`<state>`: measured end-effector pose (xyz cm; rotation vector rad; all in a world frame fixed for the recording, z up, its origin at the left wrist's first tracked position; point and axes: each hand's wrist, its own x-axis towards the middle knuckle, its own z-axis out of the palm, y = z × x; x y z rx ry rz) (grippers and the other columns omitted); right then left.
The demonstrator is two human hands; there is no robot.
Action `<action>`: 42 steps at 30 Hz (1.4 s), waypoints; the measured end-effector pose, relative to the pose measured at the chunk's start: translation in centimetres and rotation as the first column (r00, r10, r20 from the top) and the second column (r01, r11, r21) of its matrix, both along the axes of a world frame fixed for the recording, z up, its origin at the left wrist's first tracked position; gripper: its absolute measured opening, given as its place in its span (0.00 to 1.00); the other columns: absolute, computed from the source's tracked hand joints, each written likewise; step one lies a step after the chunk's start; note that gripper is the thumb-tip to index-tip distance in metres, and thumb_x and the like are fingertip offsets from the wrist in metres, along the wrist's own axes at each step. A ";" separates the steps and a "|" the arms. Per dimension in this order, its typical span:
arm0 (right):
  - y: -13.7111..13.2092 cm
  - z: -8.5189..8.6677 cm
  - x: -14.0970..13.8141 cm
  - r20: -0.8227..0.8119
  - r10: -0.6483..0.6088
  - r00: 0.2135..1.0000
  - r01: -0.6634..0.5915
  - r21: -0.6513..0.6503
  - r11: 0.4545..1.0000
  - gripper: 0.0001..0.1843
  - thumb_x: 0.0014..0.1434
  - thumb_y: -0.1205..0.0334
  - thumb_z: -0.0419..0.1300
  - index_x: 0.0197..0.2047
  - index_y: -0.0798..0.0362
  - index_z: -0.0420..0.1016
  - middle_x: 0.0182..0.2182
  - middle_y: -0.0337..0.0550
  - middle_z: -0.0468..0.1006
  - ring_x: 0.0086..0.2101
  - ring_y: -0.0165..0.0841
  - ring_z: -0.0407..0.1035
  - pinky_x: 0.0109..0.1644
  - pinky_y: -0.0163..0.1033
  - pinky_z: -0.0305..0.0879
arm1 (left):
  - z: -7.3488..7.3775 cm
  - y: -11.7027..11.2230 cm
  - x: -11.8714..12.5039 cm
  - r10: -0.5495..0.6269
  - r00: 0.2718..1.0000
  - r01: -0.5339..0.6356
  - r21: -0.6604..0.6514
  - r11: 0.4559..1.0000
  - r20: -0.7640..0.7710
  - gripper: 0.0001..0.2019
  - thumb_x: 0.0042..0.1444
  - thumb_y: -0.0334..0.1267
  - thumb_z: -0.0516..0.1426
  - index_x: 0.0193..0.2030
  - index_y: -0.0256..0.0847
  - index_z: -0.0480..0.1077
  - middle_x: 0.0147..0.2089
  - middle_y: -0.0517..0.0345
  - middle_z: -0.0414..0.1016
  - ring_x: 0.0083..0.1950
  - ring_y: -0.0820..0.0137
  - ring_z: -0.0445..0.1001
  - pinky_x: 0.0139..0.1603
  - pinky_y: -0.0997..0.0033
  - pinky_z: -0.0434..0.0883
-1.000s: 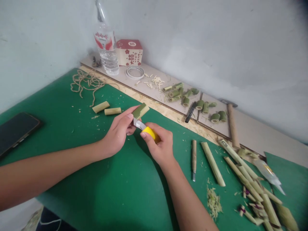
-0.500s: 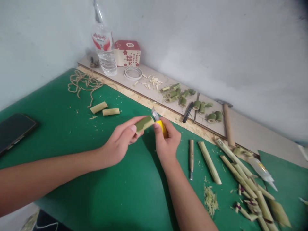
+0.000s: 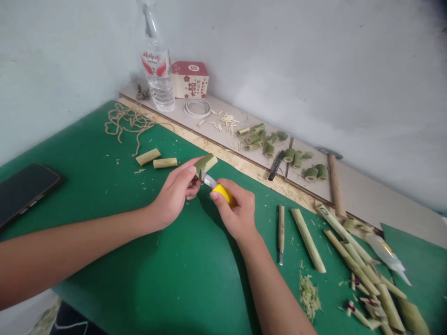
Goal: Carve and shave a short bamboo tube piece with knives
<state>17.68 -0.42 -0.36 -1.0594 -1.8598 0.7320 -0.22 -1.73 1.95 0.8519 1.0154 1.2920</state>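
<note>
My left hand (image 3: 177,188) is closed around the near end of a short bamboo piece (image 3: 208,160), green along one side and pale on the rest. In my right hand (image 3: 237,204) is a utility knife (image 3: 223,193) with a yellow handle, its metal blade out. The blade tip lies at the bamboo's side close to my left fingers; whether it cuts in, I cannot tell. Two peeled bamboo pieces (image 3: 165,163) lie on the green mat (image 3: 167,279) to the left of the held one.
Twine (image 3: 127,122) and a phone (image 3: 28,193) lie left. Along the back ledge stand a water bottle (image 3: 159,79), a box (image 3: 191,80), a tape roll (image 3: 197,108), bamboo cuts (image 3: 256,138) and a hammer (image 3: 335,186). A chisel (image 3: 281,235), bamboo lengths (image 3: 309,239) and shavings (image 3: 310,298) lie right.
The knife has moved left and down, its blade now at the bamboo's side rather than beyond its far end. The bamboo shows more pale surface. The view has shifted slightly.
</note>
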 end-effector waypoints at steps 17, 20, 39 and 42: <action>0.0 0.1 0.0 0.023 0.075 0.997 -0.074 -0.022 0.997 0.19 0.71 0.44 0.63 0.45 0.50 0.86 0.33 0.43 0.86 0.28 0.32 0.74 0.34 0.37 0.70 | -0.5 0.0 -0.1 0.007 1.000 -0.007 0.001 1.000 0.023 0.29 0.66 0.52 0.59 0.67 0.34 0.74 0.33 0.58 0.72 0.25 0.77 0.53 0.25 0.72 0.53; 0.0 0.1 0.0 0.022 0.079 0.997 -0.078 -0.032 0.996 0.19 0.70 0.44 0.64 0.46 0.50 0.86 0.34 0.43 0.87 0.29 0.33 0.76 0.36 0.38 0.71 | -0.7 0.0 -0.3 0.015 1.000 -0.015 -0.019 1.000 0.006 0.32 0.66 0.53 0.59 0.71 0.34 0.72 0.34 0.56 0.75 0.25 0.77 0.54 0.26 0.72 0.54; -0.1 -0.1 0.0 0.055 0.035 0.998 -0.037 0.033 0.999 0.16 0.72 0.48 0.64 0.47 0.51 0.86 0.36 0.45 0.89 0.33 0.35 0.80 0.39 0.38 0.73 | -0.7 0.3 -0.3 0.025 0.999 -0.025 -0.012 1.000 -0.031 0.34 0.66 0.49 0.57 0.74 0.31 0.67 0.28 0.64 0.67 0.24 0.77 0.51 0.26 0.73 0.53; -0.1 -0.1 -0.1 0.069 0.033 0.997 -0.036 0.035 0.999 0.17 0.72 0.47 0.63 0.48 0.52 0.86 0.37 0.45 0.89 0.33 0.36 0.81 0.39 0.38 0.74 | -0.8 0.4 -0.4 0.020 0.999 -0.020 0.002 1.000 -0.036 0.34 0.66 0.48 0.57 0.74 0.32 0.67 0.30 0.63 0.69 0.23 0.78 0.51 0.25 0.73 0.53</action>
